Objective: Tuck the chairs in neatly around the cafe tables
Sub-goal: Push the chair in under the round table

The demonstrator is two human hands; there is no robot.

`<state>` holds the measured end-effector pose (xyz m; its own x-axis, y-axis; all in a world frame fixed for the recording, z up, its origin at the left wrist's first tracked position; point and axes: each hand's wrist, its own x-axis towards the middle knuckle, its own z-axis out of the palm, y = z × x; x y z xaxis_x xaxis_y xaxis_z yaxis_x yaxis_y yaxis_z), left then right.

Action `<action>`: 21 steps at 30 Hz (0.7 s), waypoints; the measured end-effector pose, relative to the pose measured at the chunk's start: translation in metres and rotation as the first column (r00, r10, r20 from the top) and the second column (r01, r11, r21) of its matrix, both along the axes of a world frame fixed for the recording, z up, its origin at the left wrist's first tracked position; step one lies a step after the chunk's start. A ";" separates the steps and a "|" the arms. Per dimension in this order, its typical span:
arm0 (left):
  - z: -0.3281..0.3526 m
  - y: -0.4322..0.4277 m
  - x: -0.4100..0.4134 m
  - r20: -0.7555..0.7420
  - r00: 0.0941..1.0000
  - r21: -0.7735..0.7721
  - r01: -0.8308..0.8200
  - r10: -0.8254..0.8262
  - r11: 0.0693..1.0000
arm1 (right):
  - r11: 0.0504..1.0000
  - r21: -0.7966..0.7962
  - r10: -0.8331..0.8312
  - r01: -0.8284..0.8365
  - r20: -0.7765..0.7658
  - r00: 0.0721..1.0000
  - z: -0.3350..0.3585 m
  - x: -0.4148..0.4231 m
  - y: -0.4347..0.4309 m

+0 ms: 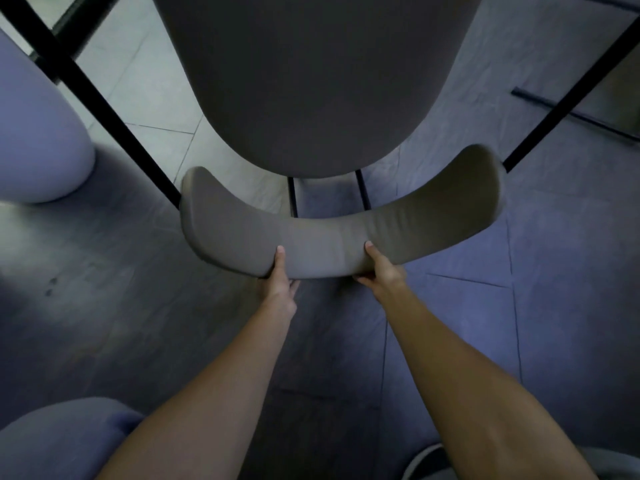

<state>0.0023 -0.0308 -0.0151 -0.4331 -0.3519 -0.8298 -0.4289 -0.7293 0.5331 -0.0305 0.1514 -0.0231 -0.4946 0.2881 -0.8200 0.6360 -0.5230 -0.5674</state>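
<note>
Grey floor tiles (104, 306) with thin pale seams fill the frame, dim and bluish, brighter toward 11 o'clock. At the centre stands a grey upholstered chair seen from above: its curved backrest (329, 237) sweeps from 9 to 2 o'clock of centre, and its rounded seat (311, 81) runs up to 12 o'clock and out of the frame. Two thin black uprights (293, 195) join seat and backrest.

Both hands grip the near edge of the backrest. The left hand (278, 282) sits just left of its middle, thumb laid up over the padding and fingers curled underneath. The right hand (381, 271) holds just right of the middle the same way, its fingers mostly hidden below the edge. Both forearms are bare.

A black metal bar (104, 109) slants from the backrest's left tip toward 10 o'clock, and another (571, 95) from the right tip toward 2 o'clock; whether they belong to the chair cannot be told. A pale rounded seat (38, 133) lies at 9 o'clock, and a bluish cushion (62, 441) at 7 o'clock.
</note>
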 end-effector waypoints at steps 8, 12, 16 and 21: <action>0.134 -0.037 0.032 0.073 0.987 -0.190 0.158 -0.146 0.969 | 0.999 0.034 0.014 -0.016 0.070 0.997 0.130 0.038 -0.018; 0.225 -0.042 0.045 0.097 0.974 -0.224 0.223 -0.206 0.949 | 0.998 0.050 0.035 -0.040 0.092 0.995 0.220 0.054 -0.019; 0.319 -0.055 0.050 0.120 0.940 -0.251 0.339 -0.318 0.907 | 0.997 0.057 0.048 -0.054 0.101 0.994 0.313 0.070 -0.021; 0.420 -0.066 0.040 0.147 0.901 -0.285 0.433 -0.407 0.855 | 0.994 0.091 0.048 -0.058 0.112 0.993 0.411 0.076 -0.026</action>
